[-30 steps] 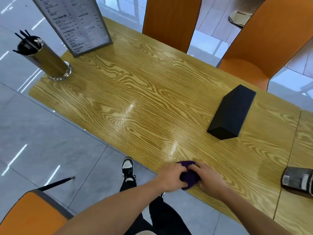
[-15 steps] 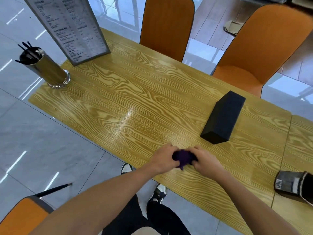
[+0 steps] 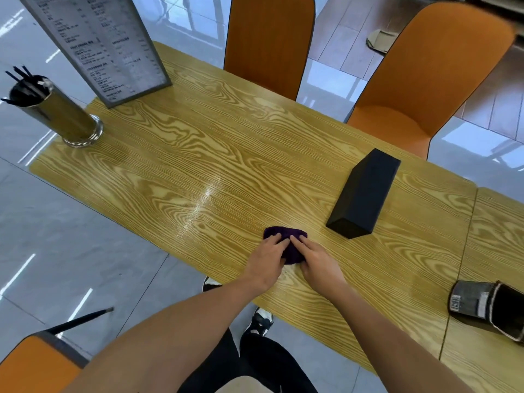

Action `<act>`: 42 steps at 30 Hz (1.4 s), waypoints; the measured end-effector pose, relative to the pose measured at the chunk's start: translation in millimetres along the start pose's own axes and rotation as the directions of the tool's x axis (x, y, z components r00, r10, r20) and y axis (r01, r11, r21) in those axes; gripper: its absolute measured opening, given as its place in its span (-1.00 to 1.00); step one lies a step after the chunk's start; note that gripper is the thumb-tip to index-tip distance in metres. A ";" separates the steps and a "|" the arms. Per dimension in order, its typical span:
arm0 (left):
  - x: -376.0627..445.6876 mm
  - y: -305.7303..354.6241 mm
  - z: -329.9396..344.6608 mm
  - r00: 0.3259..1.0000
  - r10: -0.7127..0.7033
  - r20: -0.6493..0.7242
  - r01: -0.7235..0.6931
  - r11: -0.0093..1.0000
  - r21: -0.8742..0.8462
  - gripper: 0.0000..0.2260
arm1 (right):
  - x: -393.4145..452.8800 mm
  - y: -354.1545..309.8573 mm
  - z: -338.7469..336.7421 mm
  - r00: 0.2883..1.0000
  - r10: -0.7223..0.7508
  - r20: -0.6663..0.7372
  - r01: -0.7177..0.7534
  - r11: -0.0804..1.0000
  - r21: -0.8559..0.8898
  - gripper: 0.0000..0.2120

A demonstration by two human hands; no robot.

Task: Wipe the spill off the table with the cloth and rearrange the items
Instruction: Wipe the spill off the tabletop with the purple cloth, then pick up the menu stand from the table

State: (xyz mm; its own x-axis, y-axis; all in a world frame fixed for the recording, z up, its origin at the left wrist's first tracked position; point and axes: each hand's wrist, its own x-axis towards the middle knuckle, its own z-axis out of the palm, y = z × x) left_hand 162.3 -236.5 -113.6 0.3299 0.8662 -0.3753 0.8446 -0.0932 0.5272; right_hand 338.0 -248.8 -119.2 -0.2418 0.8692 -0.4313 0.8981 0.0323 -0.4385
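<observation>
A: Cloth, purple and bunched small, sits on the table just in from the near edge, with both hands on it. The left hand and right hand are side by side, fingertips laid over the top of the wad and pressing it down; whether the thumbs tuck under it I cannot tell.

B: So how should the wipe go from here?

A: My judgement: keep the palms low and the pressure even, and push away from the body in long overlapping passes. A wad this tight covers little, so opening it flatter would help.

B: Where is the spill?

A: I cannot pick out a clear puddle. Ahead of the hands and to their left there is a shiny streak on the wood; it may be wetness or only reflected light. I would treat it as the place to cover.

B: Anything in the way?

A: Just beyond the right hand stands a black box, close enough that a wide stroke could nudge it. Off to the right, well apart, a dark cup lies on its side. Far beyond the left hand are the metal holder with its dark sticks and the standing menu board. Those look like the items to set in order once the surface is dry.
</observation>
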 end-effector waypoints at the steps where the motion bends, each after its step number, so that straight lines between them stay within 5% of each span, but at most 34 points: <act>1: 1.5 0.4 -0.3 1.000 -0.003 -0.001 0.003 1.000 0.007 -0.50 | 0.1 0.6 1.3 1.000 0.004 -0.009 -0.004 1.000 0.005 -0.38; 14: 12.5 -12.2 -18.8 0.998 0.010 0.061 -0.014 0.998 0.067 -0.45 | 5.7 -14.4 -16.5 0.994 0.057 0.089 -0.059 0.998 0.013 -0.34; 26: 33.5 -68.8 -89.3 0.959 -0.018 0.282 0.016 1.000 0.011 -0.48 | 55.4 -70.2 -49.7 0.981 0.167 0.102 -0.161 0.985 -0.062 -0.45; 35: 69.1 -145.1 -225.4 0.998 -0.070 0.002 0.070 0.997 0.009 -0.45 | 161.5 -172.1 -96.5 0.989 0.101 0.110 -0.085 0.987 -0.140 -0.38; 42: 103.3 -210.9 -353.8 0.955 -0.155 -0.253 0.147 0.988 -0.052 -0.46 | 267.0 -275.8 -155.9 0.999 -0.024 0.024 0.028 0.985 -0.169 -0.40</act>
State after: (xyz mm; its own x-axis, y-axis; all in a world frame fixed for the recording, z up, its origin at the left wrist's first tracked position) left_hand -131.0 46.3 6.2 0.0771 0.9659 -0.2473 0.8610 0.0606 0.5050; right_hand 83.0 51.3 9.5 -0.2725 0.8558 -0.4397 0.9401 0.1395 -0.3111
